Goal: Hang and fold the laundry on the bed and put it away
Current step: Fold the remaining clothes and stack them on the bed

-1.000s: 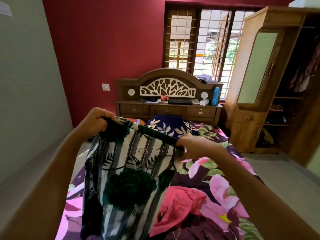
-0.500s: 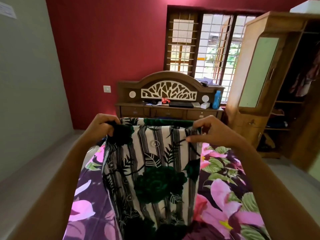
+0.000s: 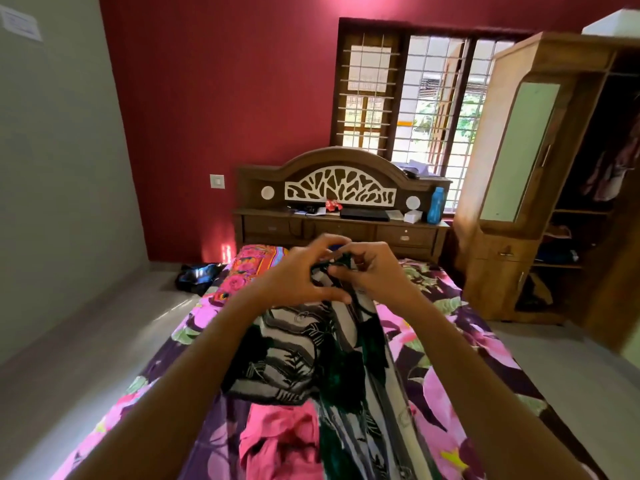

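Folding looks like the step now. Both the left hand [image 3: 300,276] and the right hand [image 3: 378,271] pinch the top of the striped cloth [image 3: 304,351], close together over the bed [image 3: 460,344]. Its lower part lies there. Next it likely needs laying flat and smoothing.

**Tight lanes around a laden bed**

We hold our left hand [image 3: 294,277] and right hand [image 3: 375,271] together above the middle of the bed [image 3: 485,341]. Both grip the striped garment [image 3: 304,355], which drapes down the centre, with a pink garment [image 3: 284,441] bunched against its near left. Bare floral sheet [image 3: 446,382] shows on either side (wider on our right). The floor [image 3: 104,341] runs along both flanks, and a dark bag [image 3: 197,275] lies by the far left corner. Ahead, the headboard shelf [image 3: 339,221] and blue bottle [image 3: 435,206] close the way. The open wardrobe [image 3: 512,265] stands at right.
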Demonstrator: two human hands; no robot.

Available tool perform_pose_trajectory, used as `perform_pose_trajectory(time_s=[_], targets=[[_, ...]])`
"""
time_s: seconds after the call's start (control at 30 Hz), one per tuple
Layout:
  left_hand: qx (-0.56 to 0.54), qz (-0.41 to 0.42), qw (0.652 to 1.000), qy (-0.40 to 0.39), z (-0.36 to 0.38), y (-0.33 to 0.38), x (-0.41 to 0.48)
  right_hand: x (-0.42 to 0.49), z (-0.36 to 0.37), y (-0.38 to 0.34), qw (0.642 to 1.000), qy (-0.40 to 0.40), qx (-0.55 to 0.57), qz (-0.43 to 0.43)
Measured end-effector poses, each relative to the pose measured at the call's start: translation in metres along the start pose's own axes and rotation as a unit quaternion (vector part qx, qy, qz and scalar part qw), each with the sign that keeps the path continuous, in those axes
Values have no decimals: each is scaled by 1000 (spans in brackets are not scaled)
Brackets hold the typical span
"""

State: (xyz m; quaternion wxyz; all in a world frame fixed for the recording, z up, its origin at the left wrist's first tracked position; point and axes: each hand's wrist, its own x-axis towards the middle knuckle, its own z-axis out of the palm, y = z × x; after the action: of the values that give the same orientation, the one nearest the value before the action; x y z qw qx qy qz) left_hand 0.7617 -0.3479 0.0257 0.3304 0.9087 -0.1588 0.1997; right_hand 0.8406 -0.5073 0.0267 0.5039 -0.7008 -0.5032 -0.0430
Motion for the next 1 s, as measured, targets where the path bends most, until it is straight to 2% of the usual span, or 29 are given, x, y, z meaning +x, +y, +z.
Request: perform_pose_trajectory(time_s=[0.07,0.17,0.27,0.4,0.5,0.6,0.73,0.8,0.87,0.9,0.97,1.0], targets=[[-8,39,999,15,15,0,7,0,1,-1,1000,12,-8,-9],[-30,38,999,25,24,0,8,-4,-6,-2,998,14,-54,-7],[-11,45,998,30,31,0,7,-8,-7,0,996,62,-64,2],[-9,60,996,72,32,-16,-4,-7,-12,6,983,178,13,48],[-22,75,995,63,32,-31,-20,-5,-22,7,970,222,57,76],[11,41,998,48,30,-42,-31,-5,-29,4,968,239,39,65],[104,-15,994,39,25,-63,-45,-7,-39,4,955,274,83,79],[83,-54,994,48,24,-75,-50,-9,-42,3,955,273,88,76],[1,-120,987,104,25,-82,-53,-10,-45,5,959,263,79,76],[-57,-163,971,165,25,-84,-54,-12,-47,7,960,259,68,79],[-184,-237,904,305,25,-75,-52,-14,-50,9,961,258,42,85],[-237,-248,869,357,21,-64,-48,-13,-51,8,960,263,35,87]])
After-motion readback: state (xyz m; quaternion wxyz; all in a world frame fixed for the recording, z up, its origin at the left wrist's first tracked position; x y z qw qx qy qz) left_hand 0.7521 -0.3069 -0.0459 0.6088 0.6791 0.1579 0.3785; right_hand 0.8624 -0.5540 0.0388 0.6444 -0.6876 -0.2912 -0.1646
